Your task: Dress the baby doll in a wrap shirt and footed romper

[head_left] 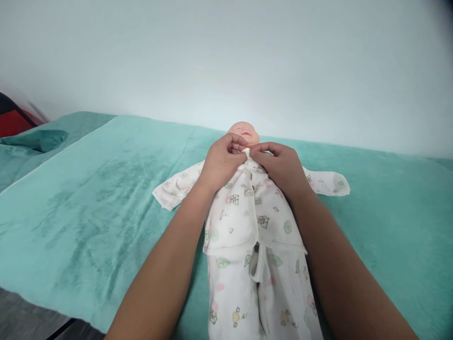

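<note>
A baby doll (245, 130) lies on its back, head toward the wall, dressed in a white printed jacket (233, 222) and matching trousers (233, 293). The jacket's sleeves spread out to both sides. At the doll's neck my left hand (226, 158) pinches one side of the jacket collar (247, 152). My right hand (279, 163) pinches the other side, close to the left fingertips. Whatever fastener may sit between the fingers is too small to make out. Below, the front edges of the jacket overlap. A pale fabric tie (258, 267) hangs at the trousers' waist.
A turquoise plush cover (106, 212) lies under the doll and reaches the pale wall (226, 61). Rumpled darker cloth (38, 140) and a red and black object (14, 118) are at the far left. Grey floor (28, 316) shows at the lower left.
</note>
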A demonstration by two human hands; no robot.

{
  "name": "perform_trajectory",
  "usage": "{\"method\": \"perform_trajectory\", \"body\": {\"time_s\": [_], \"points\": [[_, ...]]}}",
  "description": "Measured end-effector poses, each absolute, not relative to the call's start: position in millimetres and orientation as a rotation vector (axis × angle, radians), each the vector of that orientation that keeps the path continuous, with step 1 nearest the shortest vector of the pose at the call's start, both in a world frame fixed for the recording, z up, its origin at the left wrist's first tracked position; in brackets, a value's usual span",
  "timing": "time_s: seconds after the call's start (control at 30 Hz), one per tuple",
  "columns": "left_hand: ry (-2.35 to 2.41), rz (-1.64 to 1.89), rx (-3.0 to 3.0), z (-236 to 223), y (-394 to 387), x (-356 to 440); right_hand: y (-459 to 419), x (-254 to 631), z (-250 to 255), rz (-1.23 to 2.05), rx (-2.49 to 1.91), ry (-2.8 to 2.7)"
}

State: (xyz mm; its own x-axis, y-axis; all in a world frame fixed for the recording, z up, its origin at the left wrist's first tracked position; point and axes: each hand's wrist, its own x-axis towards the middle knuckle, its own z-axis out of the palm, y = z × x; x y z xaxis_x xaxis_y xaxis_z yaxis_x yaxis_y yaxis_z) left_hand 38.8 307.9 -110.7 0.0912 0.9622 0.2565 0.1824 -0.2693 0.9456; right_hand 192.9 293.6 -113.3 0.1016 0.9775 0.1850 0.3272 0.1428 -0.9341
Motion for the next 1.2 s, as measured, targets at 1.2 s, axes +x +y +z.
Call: {"method": "perform_trajectory", "body": {"time_s": [1.2], "points": [[1.258,1.214,1.51,-111.1,309.4,35.3,296.5,193.6,-118.4,0.802,-1.304,-1.432]]}}
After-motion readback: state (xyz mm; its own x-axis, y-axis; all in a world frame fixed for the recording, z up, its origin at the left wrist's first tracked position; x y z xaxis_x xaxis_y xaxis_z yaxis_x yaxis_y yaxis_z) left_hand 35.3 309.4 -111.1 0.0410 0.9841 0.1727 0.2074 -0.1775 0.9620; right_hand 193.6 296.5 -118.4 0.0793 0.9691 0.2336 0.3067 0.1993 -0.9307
